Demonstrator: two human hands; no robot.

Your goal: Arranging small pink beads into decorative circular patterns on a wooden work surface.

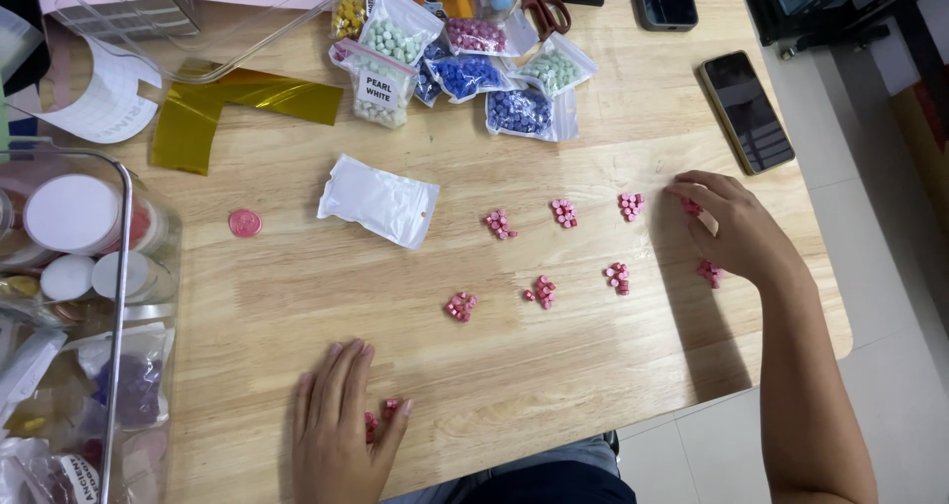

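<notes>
Wooden table [297, 296] — work surface, carrying small pink wax beads sorted into little piles.

Left hand [341, 430]: lying flat near the table's front edge, fingers loosely spread, covering a small reserve of pink beads [381, 420] that is peeking out beside the fingers. Nothing is being pinched there.

Right hand [736, 229]: reaching to the far right of the table, fingers curled down over a bead pile [691, 207]; whether the fingertips are pinching any beads cannot be told from this angle. A further pile [709, 273] is sitting just under the wrist.

Sorted piles, upper row: [500, 223], [564, 212], [631, 205]. Lower row: [461, 306], [541, 290], [618, 278]. All are standing apart from one another.

Also present: an emptied white pouch [379, 200], a round pink wax seal [244, 223], gold foil [222, 104], bags of coloured beads [465, 64] at the back, scissors [545, 10], a dark phone [746, 112] near the right hand, and a clear storage box [89, 296] at the left.

Risks, as judged: the right forearm is hovering low over the nearest piles — a sweep of the wrist could be scattering them or merging two counts. The right-hand piles are lying close to the table edge, so loose beads may be rolling off. Lifting the left palm carelessly could drag the reserve beads forward over the front edge.
</notes>
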